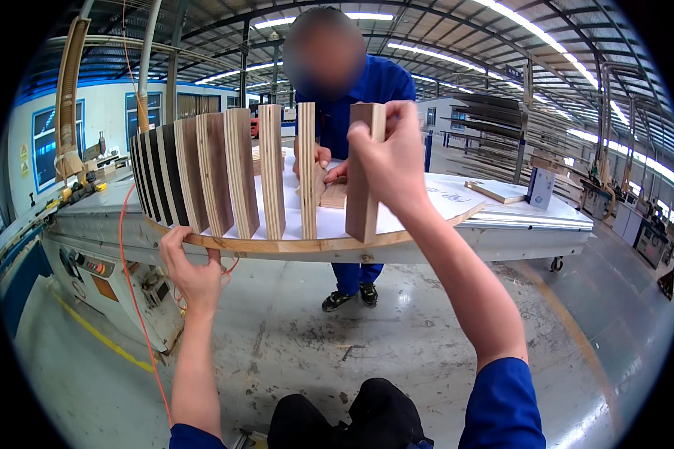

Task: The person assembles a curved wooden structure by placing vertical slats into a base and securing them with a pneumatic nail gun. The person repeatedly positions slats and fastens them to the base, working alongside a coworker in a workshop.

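Note:
My right hand [397,161] grips a brown-faced plywood block [359,202] near its top, thumb on the near side. The block stands upright by the front edge of a curved wooden board [277,245] with a white top. My left hand [191,269] is closed on the board's front rim at the left, fingertips at the upper edge and thumb lower down. Several upright plywood slats [272,172] stand spaced along the curve, left of the held block. The leftmost ones [166,176] look dark-faced and closer together.
Across the board, a person in blue [386,78] has both hands near small wooden pieces [333,196]. The board lies on a long worktable [532,217]. A small box [541,187] stands at its right. An orange hose [131,273] hangs at the left beside a machine cabinet [116,292].

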A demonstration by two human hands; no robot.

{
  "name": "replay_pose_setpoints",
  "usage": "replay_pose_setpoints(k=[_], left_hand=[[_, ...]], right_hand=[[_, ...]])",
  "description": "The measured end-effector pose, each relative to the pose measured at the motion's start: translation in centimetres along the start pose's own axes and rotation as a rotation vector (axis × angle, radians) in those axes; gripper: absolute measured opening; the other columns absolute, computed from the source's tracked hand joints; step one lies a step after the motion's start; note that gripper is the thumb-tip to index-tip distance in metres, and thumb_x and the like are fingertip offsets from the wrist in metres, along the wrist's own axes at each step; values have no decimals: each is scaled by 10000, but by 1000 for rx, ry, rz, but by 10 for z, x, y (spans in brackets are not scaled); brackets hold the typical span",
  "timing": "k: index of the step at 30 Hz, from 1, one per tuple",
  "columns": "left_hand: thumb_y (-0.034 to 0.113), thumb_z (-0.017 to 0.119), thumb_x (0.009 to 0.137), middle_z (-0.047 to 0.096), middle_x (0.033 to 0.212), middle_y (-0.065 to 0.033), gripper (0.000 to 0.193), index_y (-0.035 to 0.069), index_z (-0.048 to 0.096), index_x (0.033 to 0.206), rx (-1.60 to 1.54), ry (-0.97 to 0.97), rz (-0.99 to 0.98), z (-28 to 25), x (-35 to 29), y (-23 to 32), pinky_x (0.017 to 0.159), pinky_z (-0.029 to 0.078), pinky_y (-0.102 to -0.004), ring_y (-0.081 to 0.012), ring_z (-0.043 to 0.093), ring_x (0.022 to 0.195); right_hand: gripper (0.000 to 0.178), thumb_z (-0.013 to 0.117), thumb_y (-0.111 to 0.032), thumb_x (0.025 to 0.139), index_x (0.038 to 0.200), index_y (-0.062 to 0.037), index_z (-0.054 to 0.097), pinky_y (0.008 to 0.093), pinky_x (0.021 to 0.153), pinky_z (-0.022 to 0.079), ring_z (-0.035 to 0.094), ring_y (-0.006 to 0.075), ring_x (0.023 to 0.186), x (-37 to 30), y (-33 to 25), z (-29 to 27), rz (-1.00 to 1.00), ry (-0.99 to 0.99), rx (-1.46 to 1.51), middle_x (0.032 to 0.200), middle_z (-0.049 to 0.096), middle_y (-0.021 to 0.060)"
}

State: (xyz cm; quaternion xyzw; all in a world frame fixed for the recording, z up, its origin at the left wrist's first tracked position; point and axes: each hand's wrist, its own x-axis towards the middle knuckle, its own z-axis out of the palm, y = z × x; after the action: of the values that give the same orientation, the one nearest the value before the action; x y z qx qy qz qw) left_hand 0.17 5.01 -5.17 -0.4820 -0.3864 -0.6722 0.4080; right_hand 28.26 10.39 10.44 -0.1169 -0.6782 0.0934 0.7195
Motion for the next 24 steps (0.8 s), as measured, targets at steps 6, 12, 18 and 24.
replay_pose_setpoints(k=[6,12,18,24], left_hand=[[-61,764,649,590,1089,-128,523,41,542,1112,4,21,15,-1,1,-4,917,438,-419,-333,563,1044],[-80,753,654,586,1099,-126,525,34,540,1120,-18,12,3,-2,-4,-2,925,433,-411,-324,561,1042],[-89,745,660,586,1125,-126,531,27,548,1140,-23,-10,-23,0,-6,-5,928,445,-397,-316,559,1048],[-78,752,666,593,1146,-103,543,49,553,1155,12,3,-41,0,-7,-4,887,447,-380,-302,559,1039]], right_hand=[[296,612,-120,910,1157,10,512,301,776,506,640,150,841,-35,10,-3,252,-463,5,940,653,100],[289,534,-214,1051,1243,0,509,326,899,506,604,115,1013,-41,2,-4,145,-610,-33,1073,632,55],[550,566,-319,1041,1450,1,385,394,1095,418,546,200,1237,-31,2,-19,177,-795,5,1297,573,124],[407,697,-333,967,1102,-34,456,306,792,467,523,156,924,-35,9,-17,-27,-723,-12,994,509,64]])
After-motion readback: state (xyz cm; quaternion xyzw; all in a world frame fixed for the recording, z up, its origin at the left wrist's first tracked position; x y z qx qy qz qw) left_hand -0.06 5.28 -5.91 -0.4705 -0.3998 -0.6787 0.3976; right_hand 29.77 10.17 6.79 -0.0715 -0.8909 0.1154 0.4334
